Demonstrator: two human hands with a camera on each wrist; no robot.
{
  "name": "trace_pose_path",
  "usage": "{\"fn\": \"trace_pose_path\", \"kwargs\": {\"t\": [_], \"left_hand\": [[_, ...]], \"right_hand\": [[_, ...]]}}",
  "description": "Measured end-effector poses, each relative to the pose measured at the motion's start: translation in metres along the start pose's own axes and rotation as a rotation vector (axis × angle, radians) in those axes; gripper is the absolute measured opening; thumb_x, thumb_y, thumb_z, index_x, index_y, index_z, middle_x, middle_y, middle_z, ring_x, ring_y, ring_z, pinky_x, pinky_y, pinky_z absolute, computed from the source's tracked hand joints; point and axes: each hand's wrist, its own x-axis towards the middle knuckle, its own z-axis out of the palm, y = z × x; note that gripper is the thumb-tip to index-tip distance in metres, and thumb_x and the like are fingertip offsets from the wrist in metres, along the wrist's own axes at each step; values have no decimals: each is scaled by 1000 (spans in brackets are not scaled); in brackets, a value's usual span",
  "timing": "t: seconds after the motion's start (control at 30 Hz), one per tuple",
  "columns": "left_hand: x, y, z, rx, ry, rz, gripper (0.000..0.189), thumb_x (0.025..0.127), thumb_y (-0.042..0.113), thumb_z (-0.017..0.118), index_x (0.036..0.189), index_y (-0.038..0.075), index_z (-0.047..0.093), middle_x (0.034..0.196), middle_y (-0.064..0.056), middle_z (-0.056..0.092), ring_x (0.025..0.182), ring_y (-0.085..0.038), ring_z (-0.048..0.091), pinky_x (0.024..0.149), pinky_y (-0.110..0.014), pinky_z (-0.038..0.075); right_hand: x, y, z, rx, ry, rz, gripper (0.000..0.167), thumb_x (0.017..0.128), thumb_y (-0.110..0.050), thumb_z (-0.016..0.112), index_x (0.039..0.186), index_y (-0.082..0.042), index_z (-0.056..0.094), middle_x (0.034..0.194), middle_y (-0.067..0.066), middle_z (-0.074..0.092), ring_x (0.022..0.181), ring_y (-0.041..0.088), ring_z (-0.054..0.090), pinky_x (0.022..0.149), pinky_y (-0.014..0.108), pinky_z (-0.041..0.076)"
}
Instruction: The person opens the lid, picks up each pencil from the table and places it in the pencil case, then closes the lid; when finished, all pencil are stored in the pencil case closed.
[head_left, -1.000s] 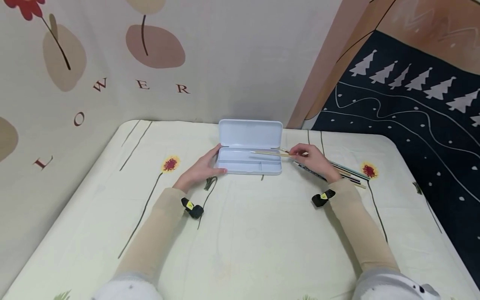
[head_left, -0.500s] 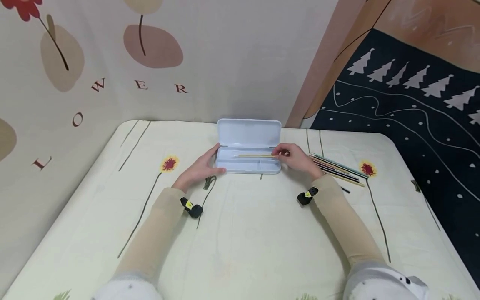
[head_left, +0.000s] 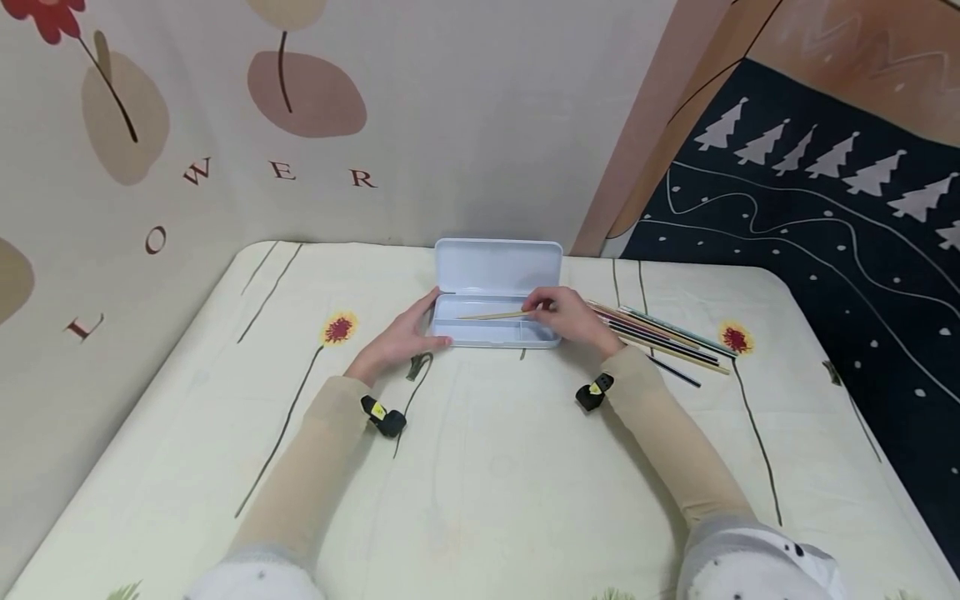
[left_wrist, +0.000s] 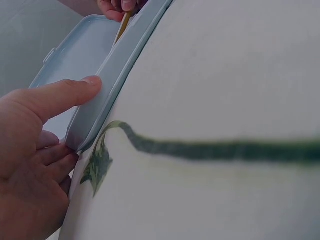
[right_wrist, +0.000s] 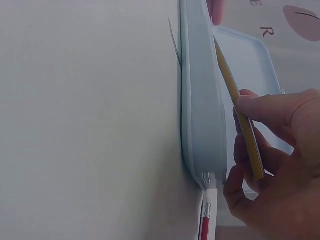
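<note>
A pale blue pencil case (head_left: 476,337) lies with its lid (head_left: 498,267) raised at the back; the tray has compartments. My left hand (head_left: 397,337) holds the case's left end, thumb (left_wrist: 75,95) on the front wall and fingers around the corner. Above the tray, my right hand (head_left: 568,318) pinches a yellow pencil (right_wrist: 235,90) between thumb and fingers. That pencil slants over the tray, its thin tip pointing left. No other pencil shows inside the case.
Several pencils (head_left: 667,335) lie bunched on the flowered tablecloth (head_left: 495,467) to the right of the case, partly behind the right hand. One dark pencil (head_left: 678,373) lies slightly apart, nearer me. A printed curtain wall (head_left: 480,125) rises behind the case.
My right hand has moved left with the yellow pencil, from the case's right edge to over the tray. The pencils on the table are more exposed. My left hand stays put.
</note>
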Motion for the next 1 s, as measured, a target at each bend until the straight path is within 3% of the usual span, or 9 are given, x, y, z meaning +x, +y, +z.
{"fn": "trace_pose_path", "kwargs": {"t": [0.57, 1.0], "left_hand": [[1, -4, 1, 11, -1, 19, 94, 88, 26, 71, 156, 9, 7, 160, -11, 10, 146, -27, 7, 116, -45, 11], [1, -4, 1, 22, -2, 15, 93, 89, 28, 70, 156, 9, 8, 160, -12, 11, 145, -28, 8, 116, -45, 10]], "right_hand": [[4, 1, 11, 27, 22, 57, 13, 91, 0, 64, 100, 0, 73, 96, 11, 68, 84, 24, 54, 74, 30, 44], [2, 1, 10, 39, 12, 65, 17, 90, 0, 64, 105, 2, 72, 100, 12, 69, 91, 24, 58, 83, 34, 47]]}}
